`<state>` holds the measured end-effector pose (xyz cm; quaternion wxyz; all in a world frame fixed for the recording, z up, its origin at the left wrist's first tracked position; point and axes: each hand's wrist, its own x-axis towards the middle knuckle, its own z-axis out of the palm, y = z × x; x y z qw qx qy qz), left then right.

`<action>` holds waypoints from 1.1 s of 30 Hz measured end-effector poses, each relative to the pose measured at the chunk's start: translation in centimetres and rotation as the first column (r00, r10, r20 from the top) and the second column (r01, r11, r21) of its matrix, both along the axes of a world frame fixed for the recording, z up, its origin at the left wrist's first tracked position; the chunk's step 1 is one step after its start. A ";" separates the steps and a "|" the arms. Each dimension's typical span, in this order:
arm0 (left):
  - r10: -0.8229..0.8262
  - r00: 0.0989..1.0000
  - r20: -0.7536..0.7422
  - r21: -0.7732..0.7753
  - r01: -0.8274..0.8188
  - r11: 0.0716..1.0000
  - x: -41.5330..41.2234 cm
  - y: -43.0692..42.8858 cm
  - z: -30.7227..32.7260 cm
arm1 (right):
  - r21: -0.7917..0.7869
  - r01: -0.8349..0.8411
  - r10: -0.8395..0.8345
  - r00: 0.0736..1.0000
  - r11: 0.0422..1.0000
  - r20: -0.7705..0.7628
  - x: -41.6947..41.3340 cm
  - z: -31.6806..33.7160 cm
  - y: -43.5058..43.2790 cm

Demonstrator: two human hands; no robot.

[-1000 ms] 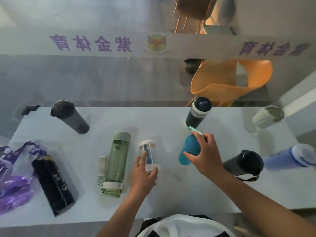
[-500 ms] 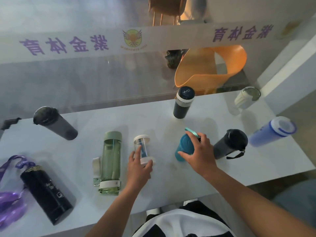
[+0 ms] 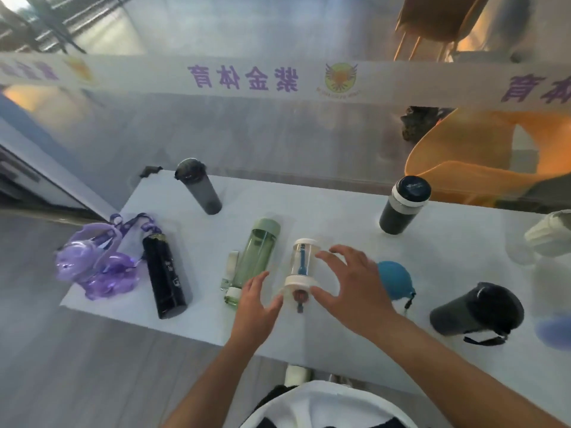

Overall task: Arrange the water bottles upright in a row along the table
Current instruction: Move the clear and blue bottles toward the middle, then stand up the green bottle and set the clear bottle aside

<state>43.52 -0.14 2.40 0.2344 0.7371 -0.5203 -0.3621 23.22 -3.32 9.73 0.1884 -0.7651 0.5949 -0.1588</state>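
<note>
A small clear bottle (image 3: 303, 263) with white end caps sits at the table's middle front, long axis pointing away from me. My left hand (image 3: 255, 301) is just left of its near end and my right hand (image 3: 349, 281) just right of it, both with fingers spread and thumbs close to the near cap. A green bottle (image 3: 257, 257) and a black bottle (image 3: 165, 278) lie on their sides to the left. Just right of my right hand is a blue bottle (image 3: 395, 279). A grey tumbler (image 3: 200, 188) and a dark bottle with a white band (image 3: 401, 206) stand upright at the back.
A purple bottle with a strap (image 3: 97, 267) lies at the left end of the white table (image 3: 324, 211). A dark grey bottle (image 3: 475, 310), a cream bottle (image 3: 548, 234) and a blurred blue one (image 3: 556, 332) are at the right. An orange chair (image 3: 482, 168) stands behind glass.
My right hand has let go of the blue bottle and moved left to the clear bottle. My left hand has slid off the clear bottle to its left side. The view has swung left.
</note>
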 end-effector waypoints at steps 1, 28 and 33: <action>0.039 0.999 0.016 0.000 -0.039 0.999 0.5 0.9 0.1 | 0.047 -0.057 0.058 0.998 0.997 -0.015 1.0 -0.7 0.1; -0.066 0.941 0.333 -0.010 0.073 0.997 6.1 -0.1 -7.1 | 0.356 0.132 -0.093 0.988 0.925 -0.124 6.5 -10.4 1.7; -0.104 0.976 0.192 -0.046 0.115 0.992 8.5 -0.9 -7.3 | 0.350 0.231 -0.196 0.971 0.908 -0.133 8.1 -10.6 2.2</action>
